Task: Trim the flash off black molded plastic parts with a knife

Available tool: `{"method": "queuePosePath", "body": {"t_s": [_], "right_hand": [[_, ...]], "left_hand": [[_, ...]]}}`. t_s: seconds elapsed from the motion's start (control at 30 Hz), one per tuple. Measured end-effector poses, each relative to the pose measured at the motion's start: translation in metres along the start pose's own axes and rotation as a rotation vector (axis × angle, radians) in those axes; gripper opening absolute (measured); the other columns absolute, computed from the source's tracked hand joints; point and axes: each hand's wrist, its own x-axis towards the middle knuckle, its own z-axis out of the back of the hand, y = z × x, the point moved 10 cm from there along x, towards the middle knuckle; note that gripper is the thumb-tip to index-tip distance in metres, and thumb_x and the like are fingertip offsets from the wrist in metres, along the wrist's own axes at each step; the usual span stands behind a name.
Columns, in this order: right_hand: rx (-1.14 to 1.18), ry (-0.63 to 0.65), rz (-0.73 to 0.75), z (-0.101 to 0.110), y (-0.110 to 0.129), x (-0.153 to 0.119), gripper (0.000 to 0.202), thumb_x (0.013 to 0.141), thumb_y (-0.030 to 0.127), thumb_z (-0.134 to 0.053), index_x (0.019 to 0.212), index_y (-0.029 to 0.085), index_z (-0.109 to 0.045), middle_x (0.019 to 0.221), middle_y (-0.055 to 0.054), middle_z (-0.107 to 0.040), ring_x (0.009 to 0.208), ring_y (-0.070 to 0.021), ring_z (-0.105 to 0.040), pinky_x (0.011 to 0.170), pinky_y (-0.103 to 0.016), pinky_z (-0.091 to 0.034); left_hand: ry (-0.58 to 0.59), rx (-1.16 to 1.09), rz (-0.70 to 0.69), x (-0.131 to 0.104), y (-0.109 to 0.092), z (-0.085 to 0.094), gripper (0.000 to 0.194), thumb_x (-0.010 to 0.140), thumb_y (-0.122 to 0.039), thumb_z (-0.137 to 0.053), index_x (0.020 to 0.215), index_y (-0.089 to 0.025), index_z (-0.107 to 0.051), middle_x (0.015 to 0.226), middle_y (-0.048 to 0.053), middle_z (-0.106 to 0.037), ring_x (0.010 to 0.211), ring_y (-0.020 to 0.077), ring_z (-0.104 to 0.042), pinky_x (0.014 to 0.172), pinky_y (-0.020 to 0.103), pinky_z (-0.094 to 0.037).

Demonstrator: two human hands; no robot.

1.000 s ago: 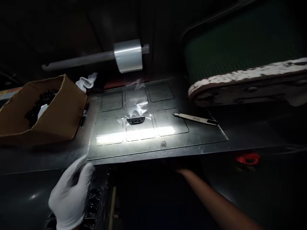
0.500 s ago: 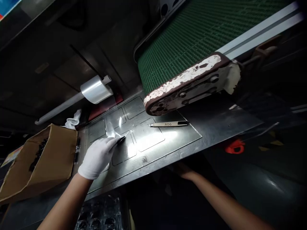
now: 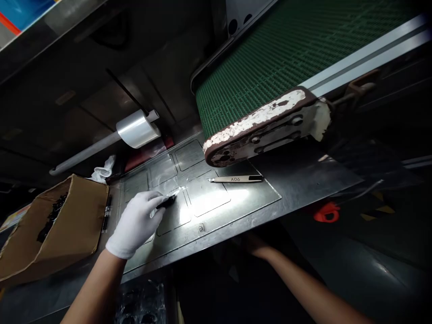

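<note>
My left hand (image 3: 140, 220), in a white glove, is closed on a small black part (image 3: 168, 201) just above the metal sheet (image 3: 175, 220). Clear film (image 3: 180, 191) shows around the part's tip and at my fingers. To the right of it, tweezers (image 3: 235, 179) marked A06 lie flat on the sheet. My right hand (image 3: 254, 245) is bare and hangs in the dark below the table's front edge. Shadow hides its fingers and anything they may hold.
A cardboard box (image 3: 79, 216) with black parts stands at the left, pens (image 3: 107, 213) beside it. Behind are a roll of clear film (image 3: 137, 129) and a white cloth (image 3: 103, 170). A green conveyor (image 3: 263, 67) overhangs the table. A plastic tray (image 3: 141, 306) sits below.
My left hand has shifted slightly and turned, showing more of the black part and the film. The tweezers lie as before. My view has tilted a little.
</note>
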Motion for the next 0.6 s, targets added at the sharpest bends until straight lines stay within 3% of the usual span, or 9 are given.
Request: {"method": "queuePosePath", "body": {"t_s": [0.1,0.23,0.37,0.43,0.5,0.6], "right_hand": [[-0.02,0.017,0.055,-0.004,0.004,-0.003,0.042,0.1,0.047,-0.065,0.129,0.017,-0.068,0.133,-0.012,-0.069,0.126,-0.0274,-0.064,0.113,-0.054,-0.047],[-0.073,0.034,0.089,-0.009,0.01,-0.002,0.037,0.102,0.046,-0.063,0.124,0.018,-0.07,0.131,-0.011,-0.07,0.123,-0.0263,-0.065,0.113,-0.054,-0.047],[-0.097,0.042,0.086,-0.012,0.014,0.0,0.037,0.103,0.047,-0.059,0.123,0.018,-0.07,0.129,-0.01,-0.07,0.121,-0.0256,-0.066,0.111,-0.052,-0.048],[-0.102,0.051,0.072,-0.016,0.016,-0.002,0.038,0.104,0.048,-0.057,0.122,0.017,-0.07,0.127,-0.01,-0.071,0.118,-0.0253,-0.068,0.109,-0.052,-0.05],[-0.113,0.052,0.061,-0.018,0.02,-0.009,0.039,0.103,0.049,-0.058,0.121,0.016,-0.071,0.125,-0.011,-0.073,0.117,-0.0259,-0.069,0.109,-0.052,-0.05],[-0.145,0.018,0.07,-0.008,0.035,-0.035,0.033,0.1,0.044,-0.059,0.115,0.021,-0.076,0.124,-0.01,-0.075,0.115,-0.0281,-0.071,0.105,-0.044,-0.053]], "left_hand": [[0.084,-0.012,-0.034,0.001,-0.003,-0.016,0.028,0.097,-0.02,-0.057,0.118,-0.024,-0.076,0.113,0.007,-0.077,0.1,0.0258,-0.07,0.09,0.04,-0.056],[0.049,-0.048,-0.008,0.006,0.017,-0.017,0.027,0.098,-0.024,-0.057,0.114,-0.03,-0.078,0.103,0.001,-0.08,0.091,0.0221,-0.073,0.086,0.036,-0.059],[-0.288,-0.031,0.207,0.002,0.062,0.022,0.036,0.104,-0.036,-0.049,0.131,-0.023,-0.069,0.126,0.008,-0.075,0.116,0.0248,-0.07,0.108,0.043,-0.054],[-0.412,-0.008,0.265,-0.004,0.07,0.038,0.041,0.106,-0.035,-0.043,0.136,-0.018,-0.064,0.134,0.013,-0.07,0.126,0.0264,-0.065,0.116,0.048,-0.046],[-0.375,-0.017,0.211,-0.001,0.059,0.034,0.036,0.103,-0.032,-0.047,0.127,-0.019,-0.07,0.13,0.011,-0.072,0.122,0.026,-0.066,0.114,0.044,-0.048],[-0.192,-0.074,0.009,0.01,0.019,0.011,0.03,0.094,-0.025,-0.055,0.112,-0.027,-0.079,0.114,0.007,-0.078,0.105,0.0265,-0.072,0.097,0.04,-0.058]]}}
